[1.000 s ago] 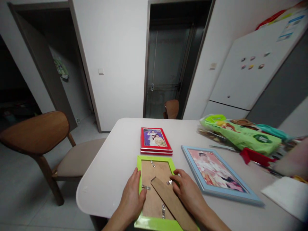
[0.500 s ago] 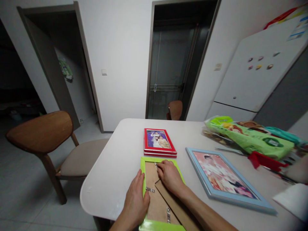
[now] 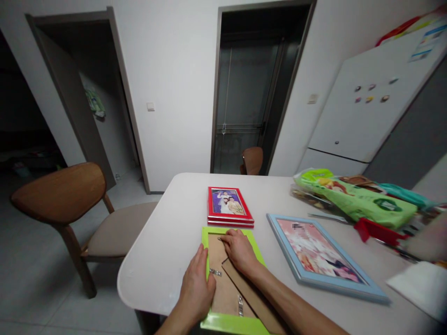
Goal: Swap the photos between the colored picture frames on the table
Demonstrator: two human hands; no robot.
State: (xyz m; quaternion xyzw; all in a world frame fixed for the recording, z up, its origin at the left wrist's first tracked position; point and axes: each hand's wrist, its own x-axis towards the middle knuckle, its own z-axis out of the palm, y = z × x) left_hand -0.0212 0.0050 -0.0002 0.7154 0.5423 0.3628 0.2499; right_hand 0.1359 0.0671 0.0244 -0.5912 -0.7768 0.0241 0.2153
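A light green picture frame (image 3: 226,322) lies face down on the table, with its brown backing board (image 3: 222,298) showing. Along the frame's left edge rests my left hand (image 3: 196,281), fingers on the outer side and thumb over the border, gripping it. My right hand (image 3: 239,251) is closed in a pinch at a small metal clip (image 3: 220,239) near the frame's top edge. Other metal clips sit at the left side (image 3: 215,272) and lower down (image 3: 240,305). A brown stand leg (image 3: 249,298) slants across the board, partly under my right forearm.
Beyond the green frame are stacked red photo frames (image 3: 230,220). A blue photo frame (image 3: 344,288) lies to the right. Green packaging (image 3: 363,197), a red object (image 3: 379,232) and white tissue (image 3: 419,284) crowd the right side. A wooden chair (image 3: 59,190) stands left of the white table (image 3: 157,265).
The fingers of my right hand have shifted slightly at the top clip, which they now cover more. My left hand keeps its hold on the frame. The view has turned a little.
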